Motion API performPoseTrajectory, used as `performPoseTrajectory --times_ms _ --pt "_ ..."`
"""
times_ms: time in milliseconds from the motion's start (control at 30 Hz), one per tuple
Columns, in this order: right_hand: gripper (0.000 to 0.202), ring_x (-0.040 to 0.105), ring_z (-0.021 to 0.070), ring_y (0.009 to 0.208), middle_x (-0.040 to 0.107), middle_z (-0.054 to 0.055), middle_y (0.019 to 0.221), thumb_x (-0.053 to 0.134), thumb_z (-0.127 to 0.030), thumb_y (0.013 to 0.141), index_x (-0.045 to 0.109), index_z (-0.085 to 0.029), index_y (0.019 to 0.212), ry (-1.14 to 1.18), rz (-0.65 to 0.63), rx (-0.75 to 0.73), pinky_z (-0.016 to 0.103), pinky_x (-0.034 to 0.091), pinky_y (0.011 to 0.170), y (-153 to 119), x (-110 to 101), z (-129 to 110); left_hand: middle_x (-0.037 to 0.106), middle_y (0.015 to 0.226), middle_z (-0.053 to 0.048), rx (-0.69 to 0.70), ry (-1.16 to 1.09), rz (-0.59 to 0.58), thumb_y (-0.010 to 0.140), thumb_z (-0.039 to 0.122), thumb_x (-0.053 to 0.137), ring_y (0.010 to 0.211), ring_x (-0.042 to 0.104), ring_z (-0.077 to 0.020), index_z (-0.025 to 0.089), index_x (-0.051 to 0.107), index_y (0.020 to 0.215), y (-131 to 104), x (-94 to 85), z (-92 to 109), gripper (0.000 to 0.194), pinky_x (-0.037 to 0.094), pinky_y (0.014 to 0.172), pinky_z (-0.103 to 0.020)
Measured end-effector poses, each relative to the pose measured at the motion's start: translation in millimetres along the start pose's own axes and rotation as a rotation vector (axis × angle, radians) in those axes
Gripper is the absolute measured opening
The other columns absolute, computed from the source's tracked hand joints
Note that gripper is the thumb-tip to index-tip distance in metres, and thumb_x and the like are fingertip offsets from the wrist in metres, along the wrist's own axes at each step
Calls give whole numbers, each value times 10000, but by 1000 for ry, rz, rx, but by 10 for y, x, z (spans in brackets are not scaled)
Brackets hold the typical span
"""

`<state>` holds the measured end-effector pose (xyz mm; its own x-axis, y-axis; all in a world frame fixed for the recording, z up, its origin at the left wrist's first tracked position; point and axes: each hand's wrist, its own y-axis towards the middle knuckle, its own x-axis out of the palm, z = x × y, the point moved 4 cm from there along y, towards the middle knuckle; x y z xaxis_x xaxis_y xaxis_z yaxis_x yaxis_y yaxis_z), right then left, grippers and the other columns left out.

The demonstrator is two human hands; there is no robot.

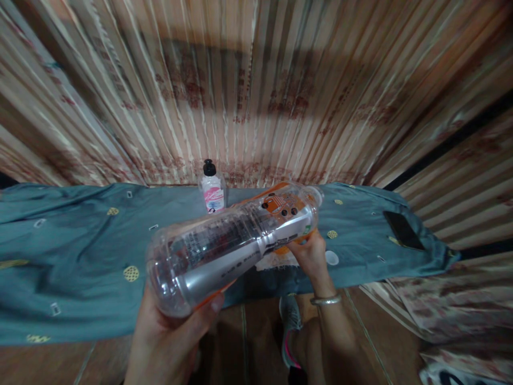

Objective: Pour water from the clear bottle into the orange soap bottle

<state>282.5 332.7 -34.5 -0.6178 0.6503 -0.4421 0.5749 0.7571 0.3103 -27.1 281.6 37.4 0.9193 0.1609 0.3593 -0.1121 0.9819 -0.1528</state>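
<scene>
A large clear plastic bottle point(236, 238) with an orange and silver label lies tilted across the middle of the view, lifted above the cloth. Its base points to the lower left and its neck to the upper right. My left hand point(172, 331) is wrapped round the base end from below. Near the neck, my right hand point(312, 254) holds the underside of the bottle, its fingers partly hidden. Just right of that hand, a small white round piece point(332, 258) lies on the cloth. A white and orange flat item point(276, 260) shows partly beneath the bottle.
A green patterned cloth point(96, 251) covers the table. Behind the big bottle stands a small black-capped bottle point(213, 195) with a pink label. A dark phone point(403, 230) lies at the right. Pleated curtains point(248, 107) hang behind; tiled floor point(256, 337) shows below.
</scene>
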Motion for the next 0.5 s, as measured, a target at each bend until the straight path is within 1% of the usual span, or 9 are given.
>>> performPoseTrajectory --times_ms 100,200,267,367,500 --pt "501 826 323 822 870 66 908 876 -566 639 703 -268 1002 6 -5 -10 409 672 730 -3 3 -8 818 1394 -78 -16 -10 16 602 318 1101 1299 782 -395 333 699 1519 -3 35 26 1002 646 1135 -501" --pt "484 822 322 825 867 58 904 864 -553 642 701 -271 1000 1 -1 -15 407 666 725 -1 0 -15 824 1373 -88 -25 -10 23 582 336 1107 1311 774 -414 317 702 1520 -3 72 52 1021 639 1147 -522" --pt "470 818 324 818 860 55 885 869 -549 636 696 -276 977 -4 5 -17 411 663 724 2 -3 -12 825 1370 -92 -20 7 19 597 360 1104 1306 775 -422 315 704 1514 -1 78 60 1002 635 1152 -541" --pt "471 819 324 815 855 54 872 880 -551 632 686 -277 962 5 -2 -14 409 663 725 4 -1 1 818 1394 -89 -7 33 2 647 375 1088 1278 788 -406 327 697 1508 6 56 51 947 627 1160 -559" --pt "508 829 338 836 862 68 895 885 -562 619 692 -270 988 18 -5 12 426 676 745 4 0 13 812 1402 -85 -1 23 0 646 347 1091 1314 770 -400 312 722 1457 16 2 13 892 606 1187 -558"
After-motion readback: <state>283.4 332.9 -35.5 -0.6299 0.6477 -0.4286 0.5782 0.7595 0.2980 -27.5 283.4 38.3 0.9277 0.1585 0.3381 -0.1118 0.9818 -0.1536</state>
